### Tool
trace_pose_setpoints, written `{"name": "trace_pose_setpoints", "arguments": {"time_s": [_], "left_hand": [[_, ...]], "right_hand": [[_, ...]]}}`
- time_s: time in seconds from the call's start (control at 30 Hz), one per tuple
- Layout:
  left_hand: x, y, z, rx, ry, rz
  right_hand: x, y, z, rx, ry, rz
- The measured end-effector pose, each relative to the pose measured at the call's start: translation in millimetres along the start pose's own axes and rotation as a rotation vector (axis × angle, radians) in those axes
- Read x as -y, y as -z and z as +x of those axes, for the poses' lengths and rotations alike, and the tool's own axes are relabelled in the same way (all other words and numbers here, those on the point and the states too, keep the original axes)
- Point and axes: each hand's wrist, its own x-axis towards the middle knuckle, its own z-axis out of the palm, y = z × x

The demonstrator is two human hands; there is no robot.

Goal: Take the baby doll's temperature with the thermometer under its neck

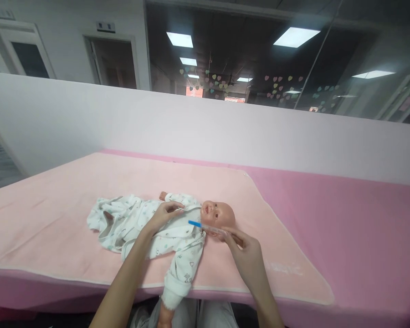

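A baby doll [216, 214] in a white patterned romper [146, 223] lies on its back on a light pink blanket [71, 191], head to the right. My left hand [164, 214] rests on the doll's chest, fingers pinching the romper's collar. My right hand [246, 248] holds a clear thin thermometer with a blue tip [205, 226]; the tip points at the doll's neck, just below its chin.
The blanket covers a pink table [345, 218] that runs off to the right. A white partition wall [191, 127] stands right behind it, with glass panes above. The doll's near sleeve [177, 282] hangs over the front edge by my lap.
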Motion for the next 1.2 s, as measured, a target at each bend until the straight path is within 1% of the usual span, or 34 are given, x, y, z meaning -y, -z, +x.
{"name": "trace_pose_setpoints", "arguments": {"time_s": [0.07,0.13,0.2,0.23,0.27,0.33,0.4,0.47,0.53,0.6,0.63,0.73,0.8,0.83,0.87,0.93,1.0,1.1,1.2], "left_hand": [[-1,0.2,-1,0.006,-0.024,0.000],[-2,0.3,-2,0.028,-0.057,-0.005],[-1,0.4,-2,0.044,-0.077,-0.009],[-1,0.5,-2,0.046,-0.081,-0.010],[-1,0.6,-2,0.047,-0.081,-0.009],[-2,0.9,-2,0.053,-0.086,-0.002],[-3,0.8,-2,0.060,-0.096,0.009],[-4,0.2,-2,0.065,-0.105,0.018],[-3,-1.2,-1,0.049,-0.101,0.032],[-1,-3.0,-1,0.015,-0.089,0.053],[0,-3.9,-1,0.002,-0.084,0.059],[-1,-6.0,-3,-0.009,-0.083,0.046],[-5,-6.6,-6,-0.013,-0.087,0.014],[-7,-6.7,-8,-0.016,-0.088,-0.002],[-9,-6.7,-9,-0.019,-0.087,-0.018],[-10,-6.1,-10,-0.019,-0.081,-0.037],[-8,-4.9,-10,-0.018,-0.064,-0.029],[-3,-3.0,-10,-0.021,-0.039,-0.022],[-1,-2.1,-9,-0.016,-0.043,-0.040]], "right_hand": [[-24,16,-17,-0.034,-0.057,-0.097],[-51,26,-34,-0.125,-0.078,-0.197],[-76,28,-47,-0.236,-0.011,-0.377],[-86,27,-51,-0.257,0.048,-0.482],[-96,25,-54,-0.252,0.097,-0.588],[-108,20,-55,-0.190,0.168,-0.780],[-112,14,-48,-0.128,0.233,-0.917],[-108,8,-36,-0.138,0.336,-0.976],[-100,-4,-21,-0.185,0.450,-0.956],[-90,-22,-5,-0.173,0.540,-0.895],[-86,-34,2,-0.131,0.579,-0.865],[-76,-69,24,0.046,0.669,-0.800],[-70,-87,37,0.110,0.724,-0.746],[-67,-94,44,0.115,0.739,-0.710],[-63,-99,50,0.101,0.744,-0.669],[-58,-106,59,0.033,0.739,-0.598],[-58,-112,63,-0.035,0.755,-0.584],[-68,-117,59,-0.091,0.818,-0.568],[-82,-118,50,-0.106,0.837,-0.426]]}}
